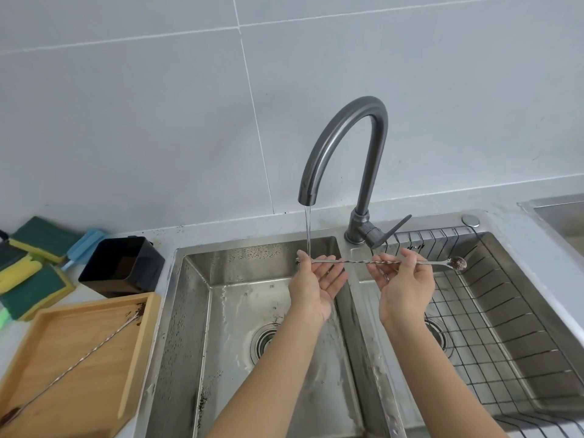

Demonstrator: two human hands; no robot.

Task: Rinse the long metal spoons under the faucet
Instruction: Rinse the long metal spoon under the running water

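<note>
- Closest in, on the left tabletop, a wooden tray has a second long spoon lying diagonally in it, still grubby at both ends.
- Both hands are up over the double sink: left hand is palm-up and loose, spoon end resting across the fingers; right hand pinches the twisted handle.
- That spoon sits level, dirty bowl out over the wire rack in the right basin.
- Faucet is running, with the stream hitting the spoon's left end.
- Black bin and sponges further left. No readable writing anywhere.
</note>
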